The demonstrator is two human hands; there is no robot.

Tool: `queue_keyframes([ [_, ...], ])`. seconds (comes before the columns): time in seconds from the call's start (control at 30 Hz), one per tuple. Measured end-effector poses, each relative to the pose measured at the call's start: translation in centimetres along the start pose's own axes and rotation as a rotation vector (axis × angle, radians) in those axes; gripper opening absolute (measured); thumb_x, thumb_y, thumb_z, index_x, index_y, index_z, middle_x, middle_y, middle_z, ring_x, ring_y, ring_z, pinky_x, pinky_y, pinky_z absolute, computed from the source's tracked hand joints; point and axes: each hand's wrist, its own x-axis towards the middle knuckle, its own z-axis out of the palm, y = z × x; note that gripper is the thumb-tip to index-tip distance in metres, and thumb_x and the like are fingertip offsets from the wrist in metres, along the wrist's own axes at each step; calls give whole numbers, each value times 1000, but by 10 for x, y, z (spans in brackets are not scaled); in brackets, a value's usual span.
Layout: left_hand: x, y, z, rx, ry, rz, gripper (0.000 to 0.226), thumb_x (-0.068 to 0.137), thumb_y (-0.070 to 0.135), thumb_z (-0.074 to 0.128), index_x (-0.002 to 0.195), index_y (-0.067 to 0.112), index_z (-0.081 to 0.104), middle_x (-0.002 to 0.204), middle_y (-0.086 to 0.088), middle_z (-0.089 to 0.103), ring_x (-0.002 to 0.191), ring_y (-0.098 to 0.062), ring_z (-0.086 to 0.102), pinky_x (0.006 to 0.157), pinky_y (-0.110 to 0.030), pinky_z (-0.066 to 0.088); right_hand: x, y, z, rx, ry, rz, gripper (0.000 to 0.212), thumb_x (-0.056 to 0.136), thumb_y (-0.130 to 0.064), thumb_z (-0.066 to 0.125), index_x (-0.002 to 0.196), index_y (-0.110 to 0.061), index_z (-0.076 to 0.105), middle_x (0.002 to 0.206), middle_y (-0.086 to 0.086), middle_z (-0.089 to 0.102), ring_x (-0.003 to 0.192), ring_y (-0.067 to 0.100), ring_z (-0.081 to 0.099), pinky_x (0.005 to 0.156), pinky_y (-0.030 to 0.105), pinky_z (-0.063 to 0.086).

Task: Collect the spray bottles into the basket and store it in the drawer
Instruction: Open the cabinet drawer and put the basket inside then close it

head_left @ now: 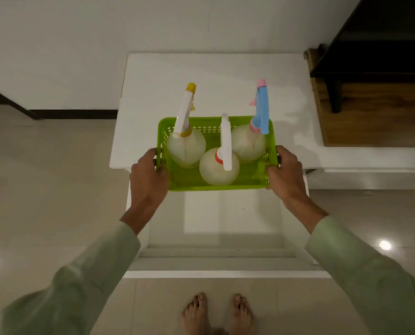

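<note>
A bright green plastic basket (pixel 245 183) is held in the air over the front edge of a white cabinet top (pixel 216 76). Three clear round spray bottles stand upright inside it: one with a yellow-tipped white head (pixel 186 147) at the left, one with a white head and red collar (pixel 217 170) at the front middle, one with a blue and pink head (pixel 248 143) at the right. My left hand (pixel 148 175) grips the basket's left end and my right hand (pixel 285 172) grips its right end. Below the basket the white drawer (pixel 213 252) is pulled out, its inside bare.
A brown wooden table (pixel 371 117) with a dark object on it stands to the right of the cabinet. Pale floor tiles spread to the left and right. My bare feet (pixel 217 313) stand just in front of the drawer's front panel (pixel 226 274).
</note>
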Motion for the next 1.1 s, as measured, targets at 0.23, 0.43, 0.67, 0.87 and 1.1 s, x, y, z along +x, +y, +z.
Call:
queue_keyframes([
  [0.23,-79,-32,-3,-115,-57,-58,38,88,-5,53,121,11,62,106,-8,72,91,-25,68,64,-32,57,-71,55,-1,-8,-39,-22,34,82,6,51,88,-27,56,80,-1,60,83,32,55,60,33,41],
  [0.43,-116,-67,19,-145,-148,-167,35,82,-10,53,110,9,61,97,-6,68,93,-27,66,69,-38,56,-108,97,8,15,-67,47,22,88,5,55,92,-17,58,75,1,60,61,22,54,49,19,40],
  [0.67,-113,-97,57,-157,-242,-253,32,81,-15,52,106,5,58,97,-11,66,93,-32,63,68,-38,54,-107,137,34,3,-99,184,25,79,11,49,87,-10,59,72,7,61,62,27,52,55,32,40],
  [0.87,-93,-128,93,-146,-265,-375,34,76,-14,51,96,14,56,92,-13,69,84,-38,64,67,-47,57,-88,162,58,-23,-144,258,31,73,11,46,90,-10,61,77,14,66,74,42,62,64,48,54],
  [1.1,-80,-161,134,-176,-278,-509,43,77,-15,40,85,27,52,81,-13,68,64,-30,58,55,-38,51,-66,182,81,-59,-146,342,25,76,8,47,85,-11,61,76,14,68,71,36,63,63,47,55],
])
